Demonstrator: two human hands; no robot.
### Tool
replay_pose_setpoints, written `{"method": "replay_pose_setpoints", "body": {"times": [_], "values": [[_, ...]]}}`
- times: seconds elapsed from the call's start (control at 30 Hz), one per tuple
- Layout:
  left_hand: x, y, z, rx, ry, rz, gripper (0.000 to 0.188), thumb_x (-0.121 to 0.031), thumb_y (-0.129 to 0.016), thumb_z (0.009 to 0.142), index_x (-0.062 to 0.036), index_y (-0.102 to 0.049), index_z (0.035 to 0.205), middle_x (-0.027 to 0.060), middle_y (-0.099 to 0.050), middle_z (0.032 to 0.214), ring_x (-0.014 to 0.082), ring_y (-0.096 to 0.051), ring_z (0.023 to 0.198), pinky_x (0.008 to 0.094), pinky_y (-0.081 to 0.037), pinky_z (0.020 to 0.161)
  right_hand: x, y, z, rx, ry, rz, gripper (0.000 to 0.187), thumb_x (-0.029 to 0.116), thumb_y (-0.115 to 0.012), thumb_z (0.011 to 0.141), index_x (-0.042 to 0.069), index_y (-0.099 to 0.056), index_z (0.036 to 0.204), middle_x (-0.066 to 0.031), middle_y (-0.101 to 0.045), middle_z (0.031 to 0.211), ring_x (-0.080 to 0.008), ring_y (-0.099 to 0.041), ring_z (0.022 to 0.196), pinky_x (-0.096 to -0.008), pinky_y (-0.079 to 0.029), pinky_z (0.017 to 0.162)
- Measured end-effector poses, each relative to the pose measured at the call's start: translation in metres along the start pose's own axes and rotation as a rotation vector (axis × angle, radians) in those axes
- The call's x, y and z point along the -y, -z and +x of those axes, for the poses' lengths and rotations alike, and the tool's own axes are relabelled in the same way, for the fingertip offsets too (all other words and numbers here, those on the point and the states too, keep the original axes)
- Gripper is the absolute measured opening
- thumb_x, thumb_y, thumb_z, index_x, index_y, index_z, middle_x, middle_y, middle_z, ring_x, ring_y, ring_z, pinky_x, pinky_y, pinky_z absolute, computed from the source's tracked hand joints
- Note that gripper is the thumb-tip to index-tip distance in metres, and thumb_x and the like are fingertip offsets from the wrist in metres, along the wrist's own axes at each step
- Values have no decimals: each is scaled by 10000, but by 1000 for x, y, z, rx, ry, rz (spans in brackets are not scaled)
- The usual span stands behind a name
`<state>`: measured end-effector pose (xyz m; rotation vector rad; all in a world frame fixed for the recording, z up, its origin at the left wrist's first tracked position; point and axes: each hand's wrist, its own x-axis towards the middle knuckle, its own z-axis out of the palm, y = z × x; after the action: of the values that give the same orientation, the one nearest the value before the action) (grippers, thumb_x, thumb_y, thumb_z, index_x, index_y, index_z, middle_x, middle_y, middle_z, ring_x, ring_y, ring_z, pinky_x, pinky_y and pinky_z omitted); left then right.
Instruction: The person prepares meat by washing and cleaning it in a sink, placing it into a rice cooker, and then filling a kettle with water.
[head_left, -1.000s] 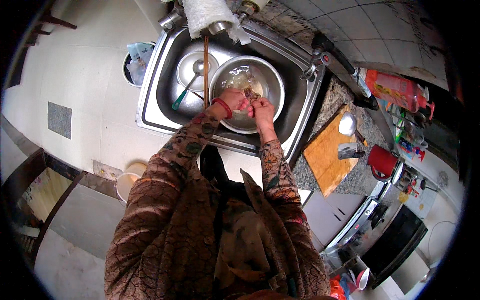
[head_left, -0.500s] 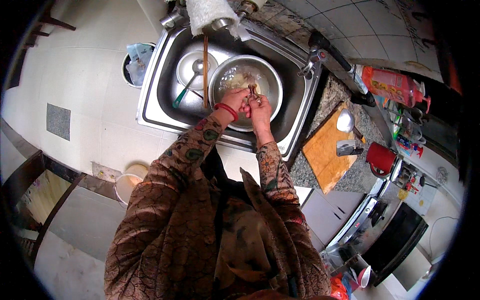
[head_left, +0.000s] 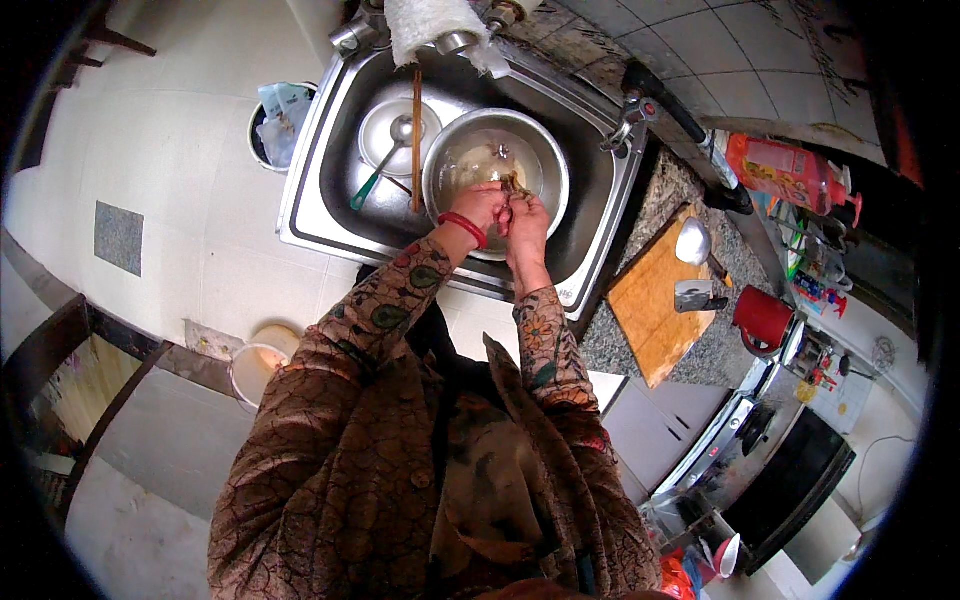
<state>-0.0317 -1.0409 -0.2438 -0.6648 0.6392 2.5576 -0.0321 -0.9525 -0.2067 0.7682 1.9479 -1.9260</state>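
My left hand [head_left: 482, 206], a red bangle at its wrist, and my right hand [head_left: 528, 220] meet over the near side of a metal basin [head_left: 562, 170]. Both are closed, fingers drawn together, around a small brownish piece of food [head_left: 511, 184] whose tip sticks out beyond the fingertips. Its kind is too small to tell. Cloudy water fills the basin, with a pale shape and a darker bit [head_left: 500, 152] in it. The basin stands in a steel sink [head_left: 325, 190], beside a white plate [head_left: 374, 122], a green-handled spoon [head_left: 367, 191] and wooden chopsticks [head_left: 417, 135].
Behind the sink is a tap fitting [head_left: 628, 125]. On the right counter, a wooden cutting board [head_left: 645, 310] carries a ladle [head_left: 692, 242] and a cleaver [head_left: 692, 296]. A red pitcher [head_left: 762, 318] stands beyond. Left of the sink is a lined bin [head_left: 283, 125].
Both hands stay together over the basin; the left has come slightly nearer to me. The piece between them has turned a little. A dark bit in the water shows more clearly.
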Motion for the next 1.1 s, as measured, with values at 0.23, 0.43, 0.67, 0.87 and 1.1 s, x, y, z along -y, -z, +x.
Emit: {"method": "replay_pose_setpoints", "body": {"times": [0.23,0.43,0.67,0.87,1.1], "values": [[-5,-3,3,-85,-56,96,113,-106,-514,801,-20,-534,731,40,-494,587,128,-469,461,249,-367,390,4,-6,-4,-43,50,-117,153,123,-464,843,31,-489,723,-22,-498,549,-79,-424,419,-223,-315,351],[-9,-4,-5,-151,-40,217,100,-66,-507,759,-25,-516,668,56,-483,552,138,-480,458,257,-381,405,1,-6,-7,-33,111,-214,145,114,-471,833,14,-493,730,-19,-502,550,-77,-431,423,-227,-323,354],[-4,3,-2,-34,-95,337,62,-25,-523,758,-2,-544,812,44,-532,625,127,-486,480,249,-397,437,11,4,-11,24,6,-142,142,113,-476,825,38,-503,708,-7,-474,518,-64,-388,400,-206,-294,353],[-20,4,-8,49,-512,998,144,-107,-561,765,-25,-560,883,59,-585,726,164,-529,589,280,-430,528,32,7,-24,54,57,-394,169,142,-514,817,37,-523,685,-5,-480,502,-69,-412,414,-219,-310,366],[-33,-15,-26,1,-555,1226,172,-187,-553,779,-20,-544,817,147,-567,715,232,-567,657,323,-435,593,49,13,-28,156,71,-421,191,161,-523,814,38,-517,667,6,-475,516,-68,-405,441,-217,-312,412]]}}
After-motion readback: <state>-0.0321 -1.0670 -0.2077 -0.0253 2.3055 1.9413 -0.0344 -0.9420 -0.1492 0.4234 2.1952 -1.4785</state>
